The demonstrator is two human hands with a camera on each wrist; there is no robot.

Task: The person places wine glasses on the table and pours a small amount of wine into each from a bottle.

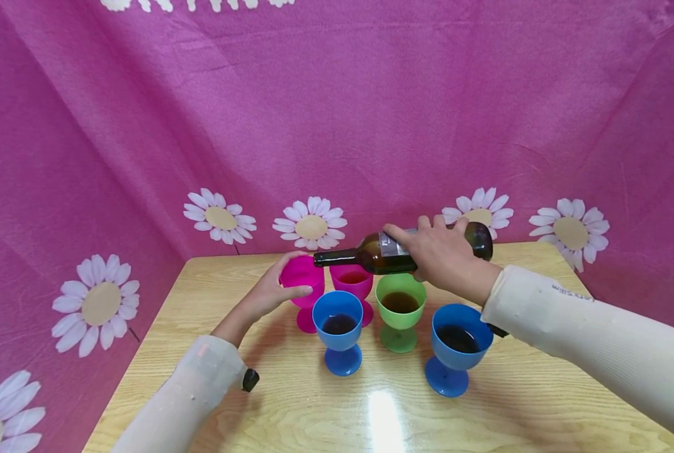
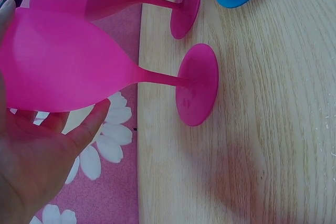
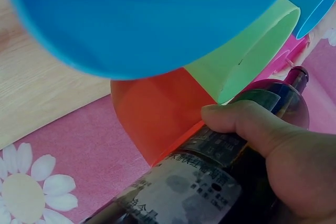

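Observation:
My right hand point(image 1: 441, 255) grips a dark glass wine bottle point(image 1: 390, 251) around its labelled body, and the bottle lies nearly level. Its mouth is at the rim of a pink goblet point(image 1: 303, 283). My left hand point(image 1: 269, 288) holds that goblet by the bowl, thumb on the near side and fingers behind; its foot rests on the table in the left wrist view. I cannot make out any liquid in this bowl. Beneath the bottle, a second pink goblet point(image 1: 356, 289) and a green goblet point(image 1: 400, 314) contain dark liquid.
Nearer me stand two blue goblets, a left one point(image 1: 342, 362) and a right one point(image 1: 447, 377), with dark liquid inside. The right wrist view shows an orange-red goblet point(image 3: 157, 114) behind the bottle. A pink daisy-patterned cloth point(image 1: 370, 126) hangs behind the wooden table point(image 1: 291, 409).

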